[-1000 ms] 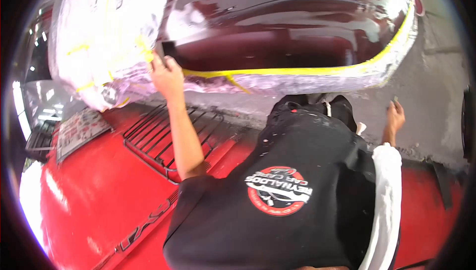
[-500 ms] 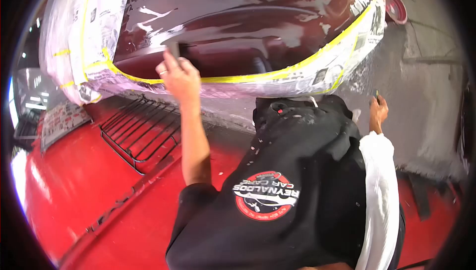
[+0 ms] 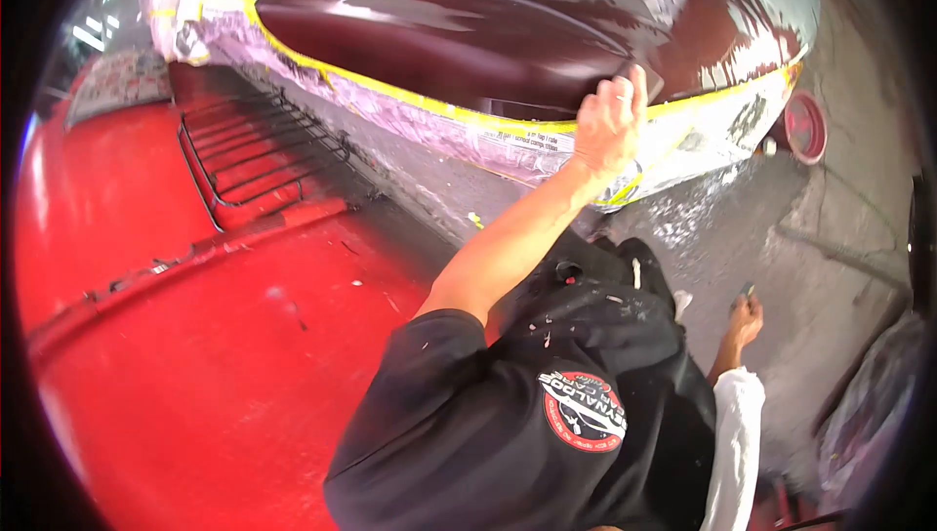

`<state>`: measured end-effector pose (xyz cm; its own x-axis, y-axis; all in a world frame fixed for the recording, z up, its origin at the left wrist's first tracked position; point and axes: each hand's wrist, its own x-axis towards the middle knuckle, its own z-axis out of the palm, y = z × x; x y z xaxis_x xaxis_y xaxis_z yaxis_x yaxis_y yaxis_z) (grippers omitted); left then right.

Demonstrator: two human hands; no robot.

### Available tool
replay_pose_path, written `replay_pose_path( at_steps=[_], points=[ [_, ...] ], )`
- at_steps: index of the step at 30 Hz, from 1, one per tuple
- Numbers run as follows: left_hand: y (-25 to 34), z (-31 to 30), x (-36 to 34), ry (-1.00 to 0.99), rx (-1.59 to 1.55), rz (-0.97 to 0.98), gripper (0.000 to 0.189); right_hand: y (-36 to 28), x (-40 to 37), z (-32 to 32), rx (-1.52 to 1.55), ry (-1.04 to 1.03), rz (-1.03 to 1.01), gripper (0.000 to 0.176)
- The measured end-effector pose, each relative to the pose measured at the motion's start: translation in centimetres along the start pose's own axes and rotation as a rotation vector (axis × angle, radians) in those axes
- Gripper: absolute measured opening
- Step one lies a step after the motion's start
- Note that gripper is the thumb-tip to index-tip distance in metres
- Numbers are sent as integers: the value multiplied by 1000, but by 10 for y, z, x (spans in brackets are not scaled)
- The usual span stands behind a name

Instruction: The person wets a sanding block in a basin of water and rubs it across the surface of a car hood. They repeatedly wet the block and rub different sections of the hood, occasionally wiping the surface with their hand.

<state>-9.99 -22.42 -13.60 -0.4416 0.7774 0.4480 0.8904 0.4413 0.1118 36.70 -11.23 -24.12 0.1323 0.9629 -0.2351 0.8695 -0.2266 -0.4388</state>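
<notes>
Glossy dark-red curved panel (image 3: 439, 53): my left hand (image 3: 610, 123) grasps a flat grey block (image 3: 652, 84) against it; my right hand (image 3: 747, 318) pinches a small dark object (image 3: 748, 291).

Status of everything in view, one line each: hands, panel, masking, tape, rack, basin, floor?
left hand: fingers closed on gray pad
gray pad: at the panel
right hand: fingers closed on small item
dark red panel: glossy, looks wet
masking paper: taped on
yellow tape: stuck along panel edge
black rack: lying flat
basin: on floor, contents unclear
floor: wet patch
</notes>
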Motion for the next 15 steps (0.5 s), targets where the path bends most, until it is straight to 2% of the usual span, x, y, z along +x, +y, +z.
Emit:
replay_pose_path(
  at_steps=[2, 3, 4, 5, 6, 7, 8, 10, 11, 12, 13, 15],
  points=[
    [18, 10, 4, -23, -106, -29, 62, 50, 24, 13, 18, -28, -178, 37],
    [29, 10, 3, -4, -228, -71, 65, 57, 27, 12, 31, -60, -230, 36],
    [36, 6, 2, -119, -373, -141, 71, 29, 13, 0, -63, -65, -152, 35],
    [40, 13, -6, -59, -492, -168, 67, 33, 15, 3, -122, 21, -313, 35],
    [44, 4, -11, -107, -537, -283, 64, 6, 4, -10, -92, -105, -145, 35],
    [39, 6, -24, 46, -507, -254, 62, -1, -1, -10, -104, -31, -254, 32],
    [29, -9, -36, 92, -569, -355, 60, 5, 6, -9, -137, -69, -257, 27],
    [-6, -54, -55, 301, -532, -568, 56, 14, 16, -5, -70, -115, -233, 23],
    [-40, -65, -70, 456, -321, -558, 56, 30, 28, 5, -56, -128, -173, 21],
    [-72, -84, -80, 481, -258, -697, 53, 35, 35, 8, -109, -150, -187, 18],
    [-110, -93, -84, 530, -58, -735, 51, 35, 39, 8, -167, -169, -198, 16],
    [-186, -117, -72, 764, 65, -812, 38, -46, -8, -18, -218, -196, -181, 14]
  ],
)
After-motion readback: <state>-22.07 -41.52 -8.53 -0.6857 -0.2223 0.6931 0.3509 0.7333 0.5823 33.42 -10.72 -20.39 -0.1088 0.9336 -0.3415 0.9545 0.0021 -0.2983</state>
